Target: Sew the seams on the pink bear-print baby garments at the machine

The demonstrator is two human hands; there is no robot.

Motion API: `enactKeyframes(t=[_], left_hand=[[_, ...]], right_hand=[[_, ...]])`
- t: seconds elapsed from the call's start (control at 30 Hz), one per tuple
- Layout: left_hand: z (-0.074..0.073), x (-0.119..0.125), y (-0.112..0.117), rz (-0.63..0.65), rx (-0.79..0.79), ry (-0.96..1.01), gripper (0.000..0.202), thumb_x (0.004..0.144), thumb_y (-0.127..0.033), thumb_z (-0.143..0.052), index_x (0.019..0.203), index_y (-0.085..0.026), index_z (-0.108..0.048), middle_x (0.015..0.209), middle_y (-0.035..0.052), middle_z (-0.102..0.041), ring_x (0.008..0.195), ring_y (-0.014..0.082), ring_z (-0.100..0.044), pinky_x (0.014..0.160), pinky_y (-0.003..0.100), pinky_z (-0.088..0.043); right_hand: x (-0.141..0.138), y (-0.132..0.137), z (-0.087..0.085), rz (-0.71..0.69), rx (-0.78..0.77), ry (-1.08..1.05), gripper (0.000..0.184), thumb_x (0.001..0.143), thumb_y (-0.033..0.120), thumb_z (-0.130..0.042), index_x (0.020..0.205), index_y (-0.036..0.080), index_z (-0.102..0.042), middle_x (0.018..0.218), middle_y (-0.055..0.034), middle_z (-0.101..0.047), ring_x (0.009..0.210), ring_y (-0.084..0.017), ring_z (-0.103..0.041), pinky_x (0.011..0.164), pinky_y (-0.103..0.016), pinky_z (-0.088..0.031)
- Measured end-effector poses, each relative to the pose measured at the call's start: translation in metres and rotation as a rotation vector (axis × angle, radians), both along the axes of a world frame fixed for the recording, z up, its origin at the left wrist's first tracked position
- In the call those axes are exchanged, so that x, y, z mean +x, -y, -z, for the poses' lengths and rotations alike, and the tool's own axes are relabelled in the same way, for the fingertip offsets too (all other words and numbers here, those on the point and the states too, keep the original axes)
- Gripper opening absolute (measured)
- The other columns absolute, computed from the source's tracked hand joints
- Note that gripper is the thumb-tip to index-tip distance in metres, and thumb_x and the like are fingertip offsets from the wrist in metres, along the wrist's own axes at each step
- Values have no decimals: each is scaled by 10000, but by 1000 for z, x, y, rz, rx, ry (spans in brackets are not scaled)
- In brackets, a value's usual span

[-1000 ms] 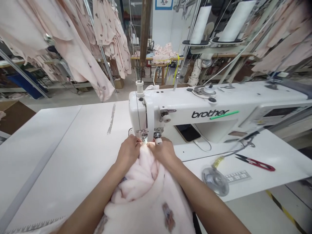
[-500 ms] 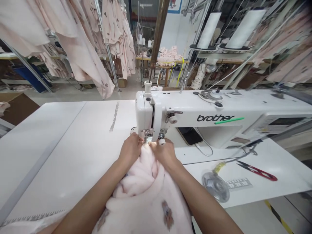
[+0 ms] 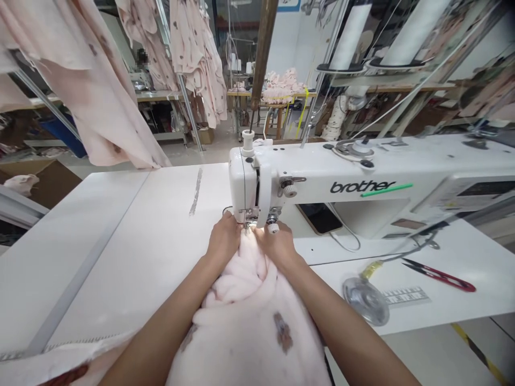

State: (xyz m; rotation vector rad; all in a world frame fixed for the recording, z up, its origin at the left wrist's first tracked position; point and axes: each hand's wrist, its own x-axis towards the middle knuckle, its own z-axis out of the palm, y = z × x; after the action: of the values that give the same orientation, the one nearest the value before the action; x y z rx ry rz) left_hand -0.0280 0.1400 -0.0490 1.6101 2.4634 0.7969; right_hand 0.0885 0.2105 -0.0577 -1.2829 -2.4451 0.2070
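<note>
A pale pink fleece garment (image 3: 245, 321) with brown printed patches hangs from the sewing machine (image 3: 314, 171) toward me, bunched in soft folds. Its upper end lies under the lit needle area. My left hand (image 3: 225, 236) grips the fabric just left of the presser foot (image 3: 247, 227), fingers pressed together. On the other side my right hand (image 3: 277, 241) pinches the fabric close to the needle, its fingertips partly hidden behind the machine's head and a tension knob.
A phone (image 3: 321, 218) with a white cable lies under the machine arm. Red-handled thread snips (image 3: 440, 274), a clear round object (image 3: 366, 301) and a ruler strip (image 3: 406, 295) sit at the right. Pink garments (image 3: 197, 59) hang behind; thread cones (image 3: 350, 37) stand at upper right.
The view has shifted, so the machine and table appear slightly further right. Both hands keep their hold on the fabric beside the needle, with little visible movement relative to the machine.
</note>
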Motion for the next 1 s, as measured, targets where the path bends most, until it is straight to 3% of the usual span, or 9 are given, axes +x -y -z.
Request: enactKeyframes(t=[0.23, 0.4, 0.53, 0.77, 1.0], left_hand=[[3, -8, 8, 125, 78, 63, 224, 831, -167, -373, 988, -169, -533, 1013, 69, -559, 943, 203, -553, 782, 296, -437], [3, -11, 10, 155, 109, 106, 241, 821, -152, -377, 1000, -163, -538, 1020, 83, -556, 973, 215, -542, 819, 327, -433], [4, -10, 9, 158, 126, 118, 244, 823, -143, -375, 994, -169, -547, 1030, 81, -562, 983, 207, -544, 826, 317, -431], [3, -10, 11, 123, 94, 164, 132, 808, -180, -409, 841, -177, -537, 917, 56, -604, 843, 195, -587, 739, 295, -447], [-4, -5, 15, 80, 28, 144, 151, 788, -189, -411, 854, -191, -546, 919, 43, -634, 866, 178, -600, 745, 260, -439]], right_hand=[[8, 2, -2, -62, -20, -26, 211, 864, 329, -514, 787, 144, -580, 675, -53, -591, 630, -191, -534, 513, -252, -271], [28, 1, -6, -252, -61, -81, 340, 960, 326, -281, 826, 166, -549, 715, -28, -604, 659, -171, -557, 584, -226, -344], [30, -2, -3, -221, -60, -103, 314, 943, 248, -231, 927, 135, -523, 765, -68, -611, 701, -205, -563, 603, -250, -343], [26, -3, 0, -176, -104, -123, 345, 942, 299, -219, 1010, 124, -508, 811, -91, -616, 741, -229, -563, 613, -260, -350], [26, -3, 0, -198, -134, -155, 325, 933, 283, -240, 1050, 113, -492, 853, -110, -626, 779, -242, -576, 643, -268, -362]])
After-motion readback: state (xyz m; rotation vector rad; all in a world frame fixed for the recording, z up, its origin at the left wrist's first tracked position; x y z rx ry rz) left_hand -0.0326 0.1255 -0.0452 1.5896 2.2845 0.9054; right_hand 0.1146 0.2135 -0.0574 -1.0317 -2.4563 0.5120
